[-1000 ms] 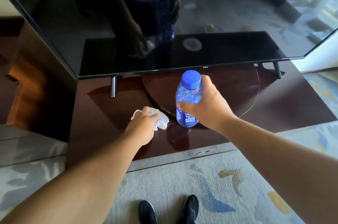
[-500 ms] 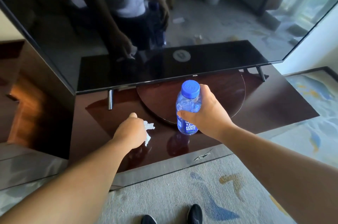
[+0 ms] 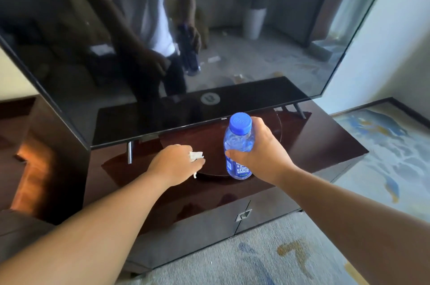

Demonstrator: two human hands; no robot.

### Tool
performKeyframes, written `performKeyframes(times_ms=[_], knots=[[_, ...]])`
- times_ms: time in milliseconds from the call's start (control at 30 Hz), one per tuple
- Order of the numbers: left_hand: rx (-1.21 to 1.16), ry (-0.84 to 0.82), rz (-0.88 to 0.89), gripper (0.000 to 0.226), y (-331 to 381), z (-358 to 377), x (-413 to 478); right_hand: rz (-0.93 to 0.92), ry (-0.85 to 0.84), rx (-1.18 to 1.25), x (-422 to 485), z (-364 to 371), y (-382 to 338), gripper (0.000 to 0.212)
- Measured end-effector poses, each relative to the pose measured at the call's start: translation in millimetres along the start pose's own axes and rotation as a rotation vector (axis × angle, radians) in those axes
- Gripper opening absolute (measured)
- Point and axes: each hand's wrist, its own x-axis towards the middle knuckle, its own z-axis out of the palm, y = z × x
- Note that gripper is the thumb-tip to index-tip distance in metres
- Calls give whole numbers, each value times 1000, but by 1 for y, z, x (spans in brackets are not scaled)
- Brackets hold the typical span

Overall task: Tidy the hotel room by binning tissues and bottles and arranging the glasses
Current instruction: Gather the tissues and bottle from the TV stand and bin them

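My right hand [image 3: 260, 156] grips a clear plastic bottle [image 3: 237, 145] with a blue cap and blue label, held upright just above the dark wooden TV cabinet [image 3: 330, 145]. My left hand [image 3: 174, 164] is closed on a crumpled white tissue [image 3: 195, 156]; only small bits of it stick out between the fingers. Both hands hover over the cabinet top, the left one a short way left of the bottle.
A large black TV [image 3: 209, 40] on metal legs stands at the back of the cabinet, close behind the hands. A round turntable plate [image 3: 277, 126] lies under it. Patterned carpet [image 3: 384, 163] covers the floor to the right and in front.
The tissue has been gathered from the cabinet top into my left fist and lifted. The bottle has risen slightly in my right hand. The camera has tilted up.
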Motion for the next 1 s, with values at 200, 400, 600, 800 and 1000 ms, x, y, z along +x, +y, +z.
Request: performKeyframes(times_ms=[200, 400, 600, 800, 1000], knots=[[-38, 21, 52, 19, 95, 1, -5, -20, 57, 17, -38, -82, 31, 49], [-54, -31, 231, 27, 242, 26, -21, 21, 195, 6, -99, -198, 109, 54], [-133, -27, 350, 40, 408, 63, -33, 163, 383, 36, -158, -314, 191, 61], [-98, -49, 471, 49, 499, 84, -10, 222, 502, 53, -176, -385, 244, 59], [-62, -62, 532, 47, 552, 108, 55, 245, 517, 35, -137, -425, 289, 64]])
